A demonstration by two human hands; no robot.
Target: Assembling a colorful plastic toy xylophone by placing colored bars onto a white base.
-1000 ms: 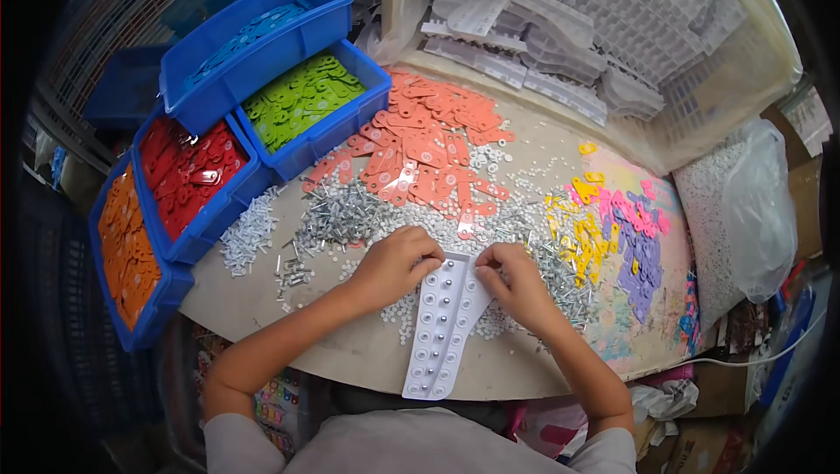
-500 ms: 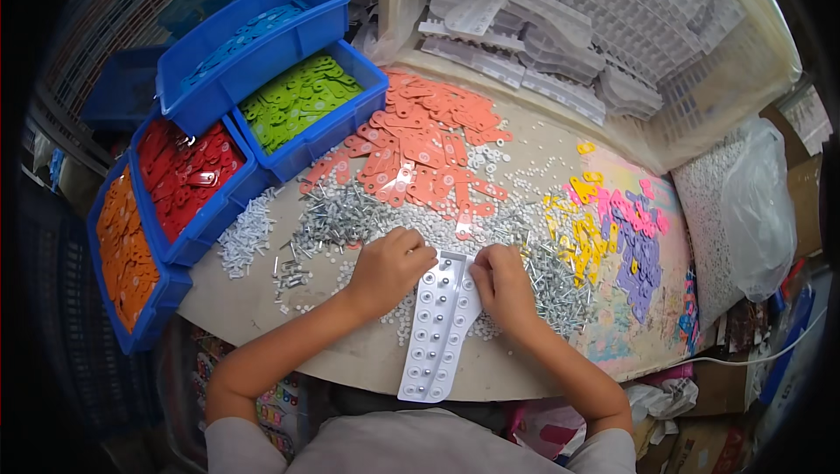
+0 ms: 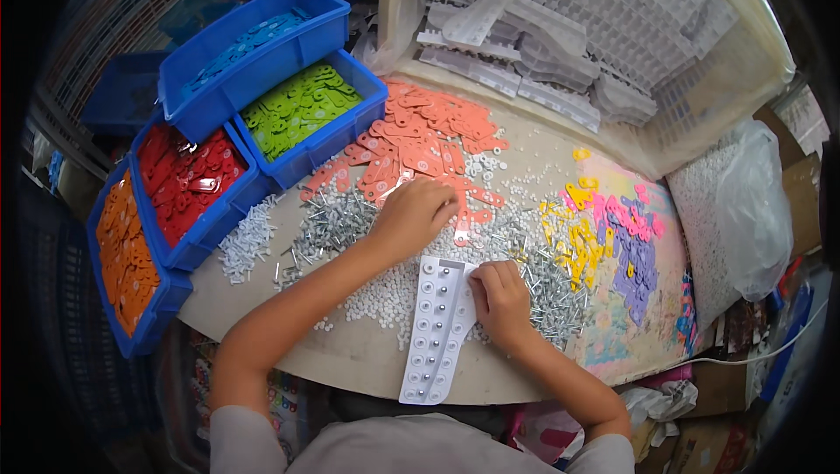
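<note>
A long white plastic jig [image 3: 436, 327] lies at the table's front edge, with rows of round cups along both sides and metal pin heads down its middle channel. My right hand [image 3: 504, 303] is closed at the jig's upper right edge, its thumb and fingertips pinching the rim. Beyond the jig's top end, my left hand [image 3: 416, 217] hovers over small white plastic washers [image 3: 376, 301], near the coral tags [image 3: 429, 124]. Its fingers are bent and pressed together; anything between them is hidden. Loose metal rivets [image 3: 560, 295] lie right of my right hand, and more rivets [image 3: 337, 220] left of my left.
Blue bins hold orange tags [image 3: 125, 251], red tags [image 3: 188, 178], green tags [image 3: 302, 111] and blue tags [image 3: 249, 44] at the left. A large pale crate [image 3: 604, 45] with white plastic parts stands behind. Yellow pieces [image 3: 584, 247], purple pieces [image 3: 636, 255] and a clear bag [image 3: 757, 212] are at right.
My left hand has left the jig's upper left side and moved up and slightly right over the washers. My right hand stays at the jig's edge, slightly lower.
</note>
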